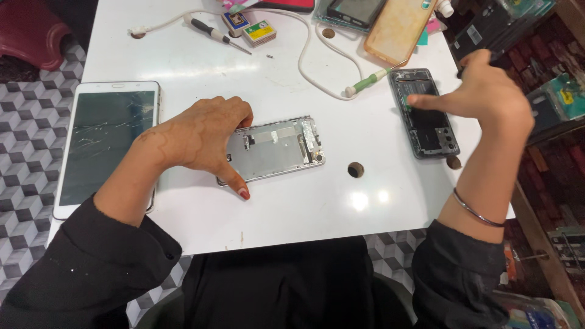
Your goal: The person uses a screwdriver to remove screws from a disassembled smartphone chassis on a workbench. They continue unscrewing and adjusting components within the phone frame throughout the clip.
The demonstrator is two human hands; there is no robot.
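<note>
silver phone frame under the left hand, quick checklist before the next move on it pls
1. Silver phone frame lies flat on the white table: ok.
2. Left hand steadies the frame's near end: ok.
3. Right hand is free for the frame: not ok, its fingertip touches the opened dark phone.
4. Green-handled screwdriver lies within easy reach: ok, as far as I can judge.
5. White cable lies apart from the frame: ok.
6. All screws out of the frame: cannot tell.
</note>
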